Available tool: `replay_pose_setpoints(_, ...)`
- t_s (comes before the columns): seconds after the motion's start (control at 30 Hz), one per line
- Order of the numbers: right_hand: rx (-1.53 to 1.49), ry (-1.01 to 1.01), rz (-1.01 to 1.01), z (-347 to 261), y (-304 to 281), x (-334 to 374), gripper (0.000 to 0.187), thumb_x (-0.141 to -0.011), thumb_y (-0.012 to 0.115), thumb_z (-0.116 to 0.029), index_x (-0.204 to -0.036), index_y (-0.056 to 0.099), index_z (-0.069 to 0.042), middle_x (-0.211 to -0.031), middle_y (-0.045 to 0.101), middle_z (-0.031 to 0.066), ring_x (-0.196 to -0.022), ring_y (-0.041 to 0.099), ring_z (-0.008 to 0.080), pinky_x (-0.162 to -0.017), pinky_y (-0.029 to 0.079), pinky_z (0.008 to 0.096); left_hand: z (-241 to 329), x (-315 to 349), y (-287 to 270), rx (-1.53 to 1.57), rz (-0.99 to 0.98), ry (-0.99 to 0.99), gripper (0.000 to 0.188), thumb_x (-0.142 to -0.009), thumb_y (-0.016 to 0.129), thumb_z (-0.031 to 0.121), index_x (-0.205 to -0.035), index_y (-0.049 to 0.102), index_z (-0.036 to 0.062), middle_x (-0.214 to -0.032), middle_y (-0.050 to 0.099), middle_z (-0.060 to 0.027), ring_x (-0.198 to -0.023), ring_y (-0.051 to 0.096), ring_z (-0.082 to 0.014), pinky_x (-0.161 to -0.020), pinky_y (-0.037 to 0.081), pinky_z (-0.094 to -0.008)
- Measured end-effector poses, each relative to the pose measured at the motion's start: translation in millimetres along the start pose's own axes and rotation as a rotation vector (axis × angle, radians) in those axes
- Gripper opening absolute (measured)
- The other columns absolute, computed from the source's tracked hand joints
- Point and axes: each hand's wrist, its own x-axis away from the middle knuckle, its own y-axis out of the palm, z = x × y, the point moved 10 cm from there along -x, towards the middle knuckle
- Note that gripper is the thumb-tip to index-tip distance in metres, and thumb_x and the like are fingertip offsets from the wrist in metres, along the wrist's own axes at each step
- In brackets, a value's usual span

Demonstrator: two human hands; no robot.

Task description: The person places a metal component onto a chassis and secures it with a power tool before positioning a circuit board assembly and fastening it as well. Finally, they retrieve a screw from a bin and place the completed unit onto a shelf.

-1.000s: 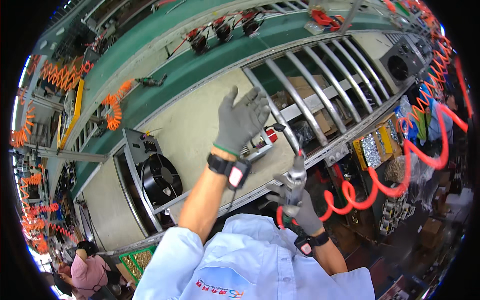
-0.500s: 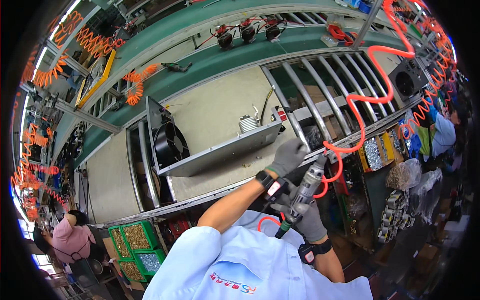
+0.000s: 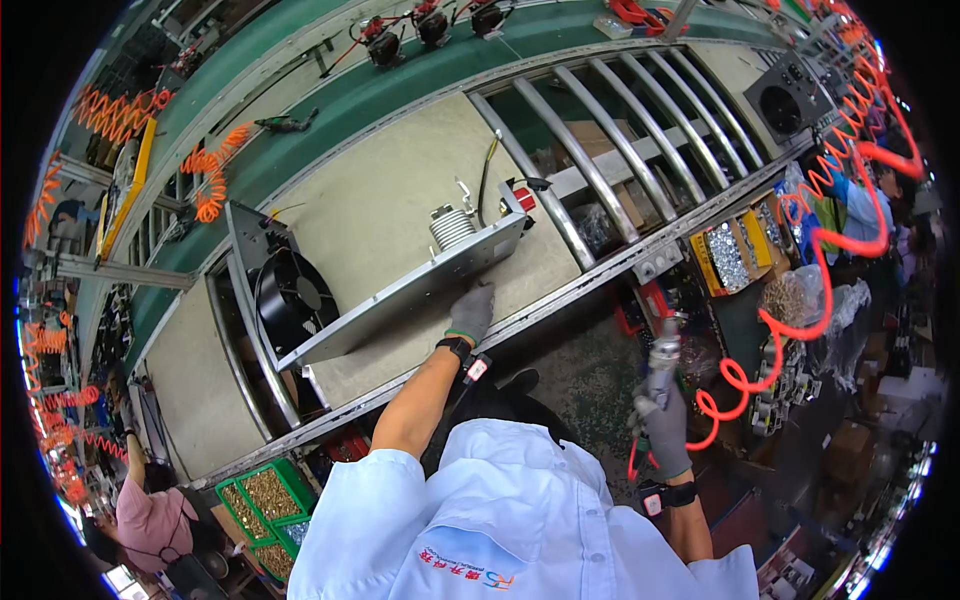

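My left hand [image 3: 471, 312], in a grey glove, rests low over the pale board [image 3: 545, 262] beside a grey metal panel assembly [image 3: 400, 300]. Its fingers are drawn together and bent; whatever is in them is hidden. Upright on the assembly are a black round fan [image 3: 297, 290] and a silver coiled part [image 3: 452, 228]. Away from the bench, off to the right, my gloved right hand [image 3: 664, 430] grips a silver air screwdriver [image 3: 662, 365], slightly blurred. A red coiled hose [image 3: 735, 378] runs near that hand.
Steel rollers [image 3: 625, 150] continue the line to the right. Green bins [image 3: 268, 495] of small fasteners stand at the lower left, and a yellow-sided box [image 3: 722, 262] of metal parts at the right. A person in pink [image 3: 152, 520] sits at the far left.
My hands have parted. The left moved from near the screwdriver onto the board beside the panel, where small loose pieces lay. The right swung the screwdriver rightward, away from my body.
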Motion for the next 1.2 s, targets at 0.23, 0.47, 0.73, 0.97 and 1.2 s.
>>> replay_pose_setpoints(0.23, 0.516, -0.068, -0.079, 17.9, 58.5, 3.3, 0.036, -0.074, 0.076, -0.023, -0.1, 0.061, -0.002, -0.082, 0.066, 0.0102, -0.074, 0.064, 0.0207, -0.068, 0.051, 0.037, -19.6, -5.6, 2.9, 0.043, -0.055, -0.177, 0.023, -0.096, 0.047, 0.021, -0.111, 0.06, 0.0097, -0.104, 0.066, -0.0214, -0.097, 0.063, -0.0415, -0.081, 0.05, -0.0512)
replay_pose_setpoints(0.47, 0.501, -0.01, -0.114, 40.7, 94.2, -6.4, 0.041, -0.072, 0.077, -0.027, -0.098, 0.061, -0.001, -0.084, 0.066, 0.0152, -0.076, 0.065, 0.0258, -0.07, 0.051, 0.0382, -65.7, 46.7, -25.4, 0.043, -0.047, -0.311, 0.034, -0.094, 0.057, 0.033, -0.116, 0.065, 0.0093, -0.103, 0.068, -0.0206, -0.097, 0.065, -0.039, -0.083, 0.051, -0.0483)
replay_pose_setpoints(0.73, 0.561, -0.035, -0.135, 35.7, 108.9, -9.1, 0.042, -0.071, 0.077, -0.029, -0.098, 0.061, -0.001, -0.085, 0.066, 0.0174, -0.078, 0.066, 0.0323, -0.072, 0.051, 0.0416, -56.2, 38.4, -10.7, 0.05, -0.04, -0.12, 0.03, -0.092, 0.059, 0.03, -0.113, 0.066, 0.0107, -0.1, 0.068, -0.0187, -0.093, 0.065, -0.0392, -0.08, 0.051, -0.0474)
replay_pose_setpoints(0.97, 0.562, -0.109, -0.161, 35.3, 118.5, -7.3, 0.039, -0.072, 0.077, -0.028, -0.095, 0.06, -0.002, -0.084, 0.066, 0.019, -0.08, 0.066, 0.0368, -0.071, 0.051, 0.0447, -16.3, 45.4, -12.6, 0.862, -0.249, -0.595, 0.022, -0.097, 0.056, 0.025, -0.1, 0.063, 0.0035, -0.089, 0.065, -0.0112, -0.074, 0.063, -0.0207, -0.061, 0.05, -0.0342)
replay_pose_setpoints(1.2, 0.557, -0.106, -0.165, 41.0, 124.9, -9.4, 0.04, -0.071, 0.077, -0.03, -0.095, 0.06, -0.003, -0.087, 0.067, 0.0206, -0.084, 0.066, 0.0407, -0.073, 0.051, 0.0483, 74.8, 65.2, -34.7, 1.796, -0.549, -0.561, 0.019, -0.103, 0.05, 0.02, -0.104, 0.056, 0.0029, -0.082, 0.057, -0.0045, -0.066, 0.053, -0.0097, -0.056, 0.046, -0.02)
